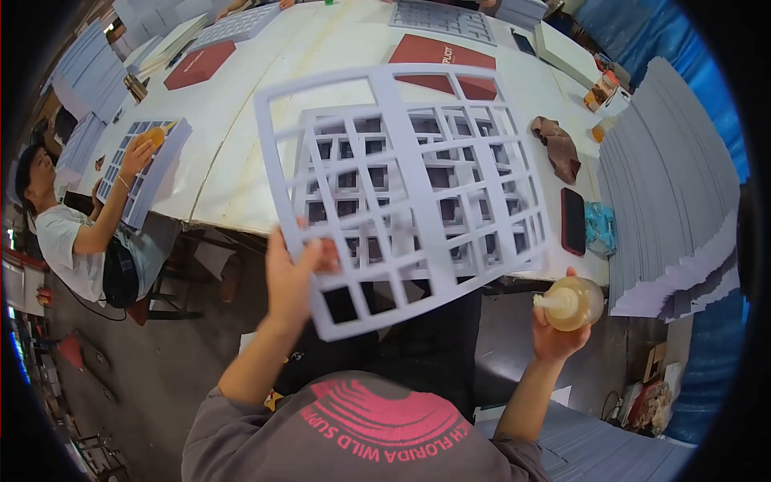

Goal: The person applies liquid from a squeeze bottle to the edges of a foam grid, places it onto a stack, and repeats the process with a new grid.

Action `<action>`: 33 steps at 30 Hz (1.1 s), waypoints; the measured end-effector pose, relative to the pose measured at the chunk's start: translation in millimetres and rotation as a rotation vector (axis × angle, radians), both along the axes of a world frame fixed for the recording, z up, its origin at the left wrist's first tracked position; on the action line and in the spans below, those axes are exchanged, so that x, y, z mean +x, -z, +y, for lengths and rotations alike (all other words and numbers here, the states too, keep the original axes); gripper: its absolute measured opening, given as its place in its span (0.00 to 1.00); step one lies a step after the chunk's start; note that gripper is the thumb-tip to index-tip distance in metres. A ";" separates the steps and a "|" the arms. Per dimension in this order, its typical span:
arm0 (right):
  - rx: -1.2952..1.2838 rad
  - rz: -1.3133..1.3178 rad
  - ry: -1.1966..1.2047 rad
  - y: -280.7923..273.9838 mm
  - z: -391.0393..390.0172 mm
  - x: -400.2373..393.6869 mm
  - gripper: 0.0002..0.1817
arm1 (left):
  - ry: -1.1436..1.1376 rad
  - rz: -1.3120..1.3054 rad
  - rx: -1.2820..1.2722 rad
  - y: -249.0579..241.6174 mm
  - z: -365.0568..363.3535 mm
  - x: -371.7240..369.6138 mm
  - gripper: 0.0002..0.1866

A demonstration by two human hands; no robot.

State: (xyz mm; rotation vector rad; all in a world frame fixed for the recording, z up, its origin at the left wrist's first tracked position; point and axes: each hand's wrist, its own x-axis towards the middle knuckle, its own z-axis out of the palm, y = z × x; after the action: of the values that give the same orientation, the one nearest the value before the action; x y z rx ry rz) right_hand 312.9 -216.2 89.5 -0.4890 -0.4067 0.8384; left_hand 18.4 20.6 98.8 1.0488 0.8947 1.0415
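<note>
We see the left hand [297,269] gripping the lower left edge of a pale lattice panel [407,173], which hangs tilted above similar gridded pieces [329,111] on the white table [233,161], while the right hand [560,339] cups a rounded bottle [577,304] of yellowish liquid just off the table's edge. Near that bottle we find a dark phone [573,222] beside a blue packet [599,229], and at our left a co-worker [68,233] holds an orange bottle [152,136] over another grid [148,177]
</note>
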 end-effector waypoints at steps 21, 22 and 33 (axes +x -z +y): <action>-0.524 -0.796 0.336 -50.3 191.8 52.8 0.31 | 0.883 -0.031 -0.714 52.2 -89.9 -0.6 0.21; -0.527 -0.787 0.349 -45.6 203.2 59.4 0.31 | 0.891 -0.024 -0.701 54.3 -89.8 -1.2 0.21; -0.548 -0.610 0.411 -2.3 269.1 109.0 0.27 | 1.027 0.055 -0.574 58.2 -78.7 -4.5 0.20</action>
State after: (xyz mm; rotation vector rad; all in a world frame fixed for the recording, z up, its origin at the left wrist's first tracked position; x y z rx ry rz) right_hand 421.9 52.9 91.8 -1.3054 -0.6072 0.3728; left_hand 14.0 -58.1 40.6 0.8564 0.5111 -0.1083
